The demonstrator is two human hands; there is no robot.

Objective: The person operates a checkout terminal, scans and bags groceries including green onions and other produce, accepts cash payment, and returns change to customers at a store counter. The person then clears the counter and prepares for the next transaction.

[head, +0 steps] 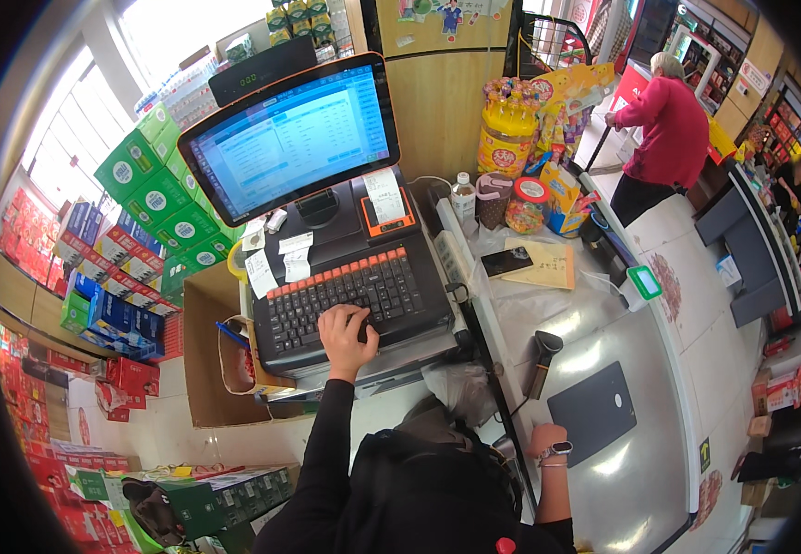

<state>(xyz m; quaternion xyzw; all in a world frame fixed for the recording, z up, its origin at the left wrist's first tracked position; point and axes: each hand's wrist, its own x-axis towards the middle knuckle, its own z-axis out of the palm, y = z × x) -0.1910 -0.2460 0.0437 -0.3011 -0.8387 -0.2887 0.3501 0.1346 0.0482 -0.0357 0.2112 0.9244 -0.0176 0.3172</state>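
Observation:
My left hand (347,338) rests over a black computer mouse (363,325) at the front edge of a black keyboard with orange top keys (345,294). Above the keyboard stands a lit checkout monitor (293,135), with a receipt printer (386,208) and its paper strip at the right. My right hand (548,441), with a watch at the wrist, lies on the metal counter (622,485) beside a dark flat pad (594,413); its fingers are curled and partly hidden. A handheld barcode scanner (543,360) stands just above it. A smartphone (507,261) lies partly on a yellowish envelope (556,266).
An open cardboard box (210,346) stands left of the keyboard, near stacked green cartons (158,187). A candy jar (527,204), a bottle (463,197) and a small green-screened device (644,282) line the counter. A person in a red top (667,131) stands beyond it.

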